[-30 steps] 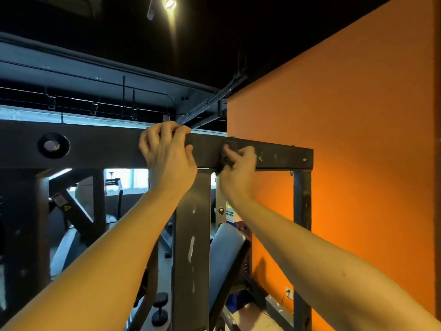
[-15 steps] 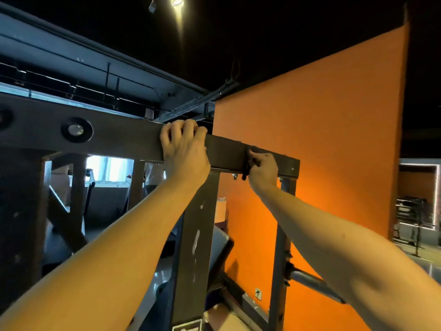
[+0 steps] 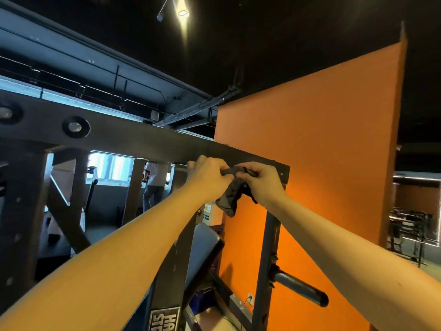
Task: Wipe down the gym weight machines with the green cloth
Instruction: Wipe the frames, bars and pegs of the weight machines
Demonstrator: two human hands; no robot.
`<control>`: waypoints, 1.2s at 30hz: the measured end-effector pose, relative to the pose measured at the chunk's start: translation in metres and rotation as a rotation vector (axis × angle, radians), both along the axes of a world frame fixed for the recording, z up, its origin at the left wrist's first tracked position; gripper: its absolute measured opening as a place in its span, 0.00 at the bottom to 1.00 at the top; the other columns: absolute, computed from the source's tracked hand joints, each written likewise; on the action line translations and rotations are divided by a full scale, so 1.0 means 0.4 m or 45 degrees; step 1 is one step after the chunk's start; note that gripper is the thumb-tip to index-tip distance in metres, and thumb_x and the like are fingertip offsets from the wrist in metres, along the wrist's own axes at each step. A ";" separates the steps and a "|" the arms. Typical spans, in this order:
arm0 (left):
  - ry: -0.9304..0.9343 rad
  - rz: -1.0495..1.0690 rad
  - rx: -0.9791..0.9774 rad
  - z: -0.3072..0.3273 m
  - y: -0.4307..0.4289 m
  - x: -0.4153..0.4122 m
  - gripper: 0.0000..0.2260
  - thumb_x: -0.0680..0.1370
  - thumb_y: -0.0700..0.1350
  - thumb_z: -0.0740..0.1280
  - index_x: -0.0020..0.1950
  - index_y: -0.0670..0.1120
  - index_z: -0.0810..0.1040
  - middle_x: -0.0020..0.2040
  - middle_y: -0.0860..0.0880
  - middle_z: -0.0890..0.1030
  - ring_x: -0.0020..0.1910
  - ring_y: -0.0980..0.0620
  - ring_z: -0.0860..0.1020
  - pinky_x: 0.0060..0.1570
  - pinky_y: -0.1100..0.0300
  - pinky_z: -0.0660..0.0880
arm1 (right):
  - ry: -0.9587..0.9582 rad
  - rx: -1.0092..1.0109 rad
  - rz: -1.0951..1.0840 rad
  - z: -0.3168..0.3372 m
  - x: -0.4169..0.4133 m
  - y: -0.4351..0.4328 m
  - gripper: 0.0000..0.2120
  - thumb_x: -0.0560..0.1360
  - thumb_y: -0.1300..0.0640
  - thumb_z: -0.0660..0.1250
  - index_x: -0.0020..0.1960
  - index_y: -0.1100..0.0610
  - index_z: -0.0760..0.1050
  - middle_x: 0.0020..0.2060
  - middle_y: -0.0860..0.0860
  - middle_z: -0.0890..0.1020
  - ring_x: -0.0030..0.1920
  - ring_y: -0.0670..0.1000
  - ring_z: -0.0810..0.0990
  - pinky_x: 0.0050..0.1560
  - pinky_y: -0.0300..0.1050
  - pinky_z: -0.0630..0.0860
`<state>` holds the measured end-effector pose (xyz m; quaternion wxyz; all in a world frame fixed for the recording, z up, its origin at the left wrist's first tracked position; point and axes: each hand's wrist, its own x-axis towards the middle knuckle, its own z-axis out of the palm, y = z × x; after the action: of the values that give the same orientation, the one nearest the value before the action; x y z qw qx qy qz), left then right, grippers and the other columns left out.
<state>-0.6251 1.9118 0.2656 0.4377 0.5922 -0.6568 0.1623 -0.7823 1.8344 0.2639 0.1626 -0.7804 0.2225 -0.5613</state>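
Cloth (image 3: 226,203), limp and crumpled, below flat metal beam (image 3: 143,139)

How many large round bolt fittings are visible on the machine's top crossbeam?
2. One bolt fitting sits left on the crossbeam; a second bolt fitting, further left, is cut off by the picture's edge. More may lie beyond it.

There is just one camera, and it sits on the person's head. It looks forward and tilts up, so the black ceiling (image 3: 286,32) and a lamp (image 3: 183,14) fill the top. The left hand (image 3: 207,177) and right hand (image 3: 265,180) are close in front, mid-picture, at the weight machine's top bar (image 3: 143,137) — an orange wall (image 3: 310,151) stands to the right.
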 end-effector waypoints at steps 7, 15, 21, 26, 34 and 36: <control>0.295 -0.018 0.009 -0.054 -0.077 -0.134 0.07 0.79 0.48 0.70 0.47 0.45 0.83 0.42 0.46 0.83 0.44 0.46 0.81 0.50 0.47 0.80 | 0.152 -0.047 -0.364 -0.052 -0.106 -0.118 0.10 0.73 0.51 0.78 0.44 0.49 0.75 0.45 0.49 0.77 0.46 0.50 0.76 0.46 0.46 0.73; 0.472 0.205 -0.069 -0.068 -0.166 -0.370 0.06 0.78 0.43 0.72 0.54 0.44 0.81 0.44 0.49 0.81 0.47 0.48 0.79 0.46 0.57 0.74 | -0.009 0.386 0.441 -0.103 -0.271 -0.190 0.17 0.76 0.65 0.71 0.62 0.59 0.72 0.54 0.52 0.77 0.51 0.47 0.80 0.37 0.33 0.78; 0.459 0.360 -0.064 -0.043 -0.190 -0.428 0.03 0.78 0.41 0.71 0.50 0.48 0.82 0.49 0.46 0.85 0.51 0.47 0.83 0.53 0.52 0.79 | -0.052 0.282 0.575 -0.120 -0.247 -0.256 0.18 0.71 0.64 0.76 0.53 0.49 0.72 0.52 0.46 0.77 0.51 0.50 0.80 0.52 0.49 0.81; 0.437 0.552 -0.181 -0.019 -0.171 -0.377 0.03 0.78 0.46 0.71 0.49 0.51 0.84 0.50 0.49 0.85 0.53 0.48 0.82 0.54 0.52 0.78 | -0.111 0.098 0.432 -0.068 -0.194 -0.291 0.12 0.74 0.66 0.69 0.55 0.55 0.77 0.55 0.52 0.76 0.52 0.50 0.78 0.45 0.30 0.71; -0.004 1.014 -0.376 0.039 -0.206 -0.198 0.19 0.80 0.48 0.70 0.70 0.49 0.75 0.73 0.47 0.69 0.74 0.44 0.61 0.71 0.47 0.60 | -0.154 -0.394 0.045 0.080 0.021 -0.350 0.11 0.76 0.70 0.69 0.57 0.63 0.81 0.56 0.56 0.74 0.58 0.55 0.74 0.59 0.29 0.68; -0.107 1.029 -0.394 0.033 -0.230 -0.146 0.20 0.79 0.47 0.70 0.71 0.49 0.74 0.75 0.47 0.67 0.74 0.43 0.60 0.72 0.45 0.59 | -0.118 -0.543 -0.029 0.053 0.089 -0.336 0.06 0.77 0.66 0.70 0.53 0.59 0.81 0.57 0.58 0.75 0.59 0.55 0.73 0.62 0.42 0.70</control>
<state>-0.6833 1.8199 0.2786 0.3953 0.7221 -0.3573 0.4412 -0.7467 1.7001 0.2850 -0.0023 -0.7679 0.0997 -0.6327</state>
